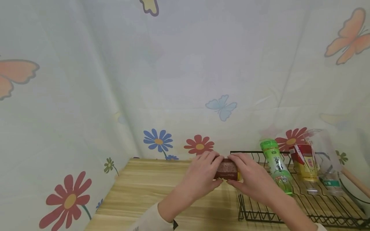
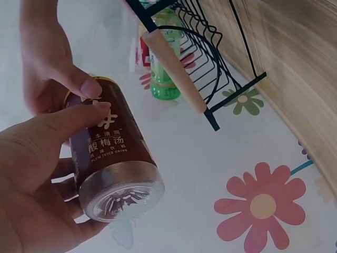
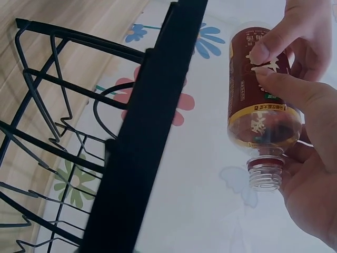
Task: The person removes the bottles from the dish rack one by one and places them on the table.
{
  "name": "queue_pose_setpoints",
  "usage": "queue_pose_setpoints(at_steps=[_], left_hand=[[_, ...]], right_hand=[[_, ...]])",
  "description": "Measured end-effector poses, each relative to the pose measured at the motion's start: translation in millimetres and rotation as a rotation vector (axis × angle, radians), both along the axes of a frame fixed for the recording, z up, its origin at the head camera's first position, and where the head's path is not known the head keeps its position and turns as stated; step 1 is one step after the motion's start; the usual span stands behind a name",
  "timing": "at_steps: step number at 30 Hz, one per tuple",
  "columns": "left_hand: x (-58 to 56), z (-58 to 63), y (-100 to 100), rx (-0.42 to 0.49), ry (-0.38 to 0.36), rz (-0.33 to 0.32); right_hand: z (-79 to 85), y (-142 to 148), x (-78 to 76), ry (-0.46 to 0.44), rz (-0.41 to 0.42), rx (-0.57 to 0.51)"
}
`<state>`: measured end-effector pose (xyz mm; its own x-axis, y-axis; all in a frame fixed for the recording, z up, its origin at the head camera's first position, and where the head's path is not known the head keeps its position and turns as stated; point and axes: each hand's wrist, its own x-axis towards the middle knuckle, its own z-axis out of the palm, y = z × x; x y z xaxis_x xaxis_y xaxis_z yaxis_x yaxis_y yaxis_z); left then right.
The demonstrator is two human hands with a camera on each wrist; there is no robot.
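Left hand [image 1: 200,173], right hand [image 1: 251,173] — both gripping, thumbs [image 2: 79,116] close together

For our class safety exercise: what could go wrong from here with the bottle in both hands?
1. The brown-labelled bottle has an uncapped neck, so it might drip if not empty.
2. The right hand appears near the rack, so it could knock the green bottle there.

Pale sheet [image 1: 173,64]: hangs creased behind the fingers [image 1: 217,161].
Butterflies [image 1: 222,107]: printed above the fingers, orange and pale blue.
Flowers [image 1: 199,146]: printed lower, red and blue.
Tabletop [image 1: 147,184]: spreads below the fingers, light grained wood.
Light: soft, diffuse.
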<state>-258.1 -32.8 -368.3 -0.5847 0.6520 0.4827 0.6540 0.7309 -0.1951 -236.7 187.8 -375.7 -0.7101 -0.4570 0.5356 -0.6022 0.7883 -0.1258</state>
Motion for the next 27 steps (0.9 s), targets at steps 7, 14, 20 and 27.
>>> queue_pose_setpoints(at_steps=[7, 14, 20, 27], left_hand=[[1.6, -1.2, -0.4, 0.021, 0.007, 0.006], [0.8, -2.6, -2.9, 0.058, 0.006, -0.015], [2.0, -1.3, -5.8, 0.070, 0.002, -0.018], [4.4, 1.3, -5.1, 0.077, 0.014, 0.002]], right_hand=[[-2.4, 1.8, -1.1, 0.033, 0.029, -0.005], [-3.8, 3.2, -4.0, 0.058, 0.054, -0.008], [-1.2, 2.5, -4.8, 0.042, 0.060, -0.012], [3.5, 1.3, -4.3, 0.041, 0.046, -0.009]])
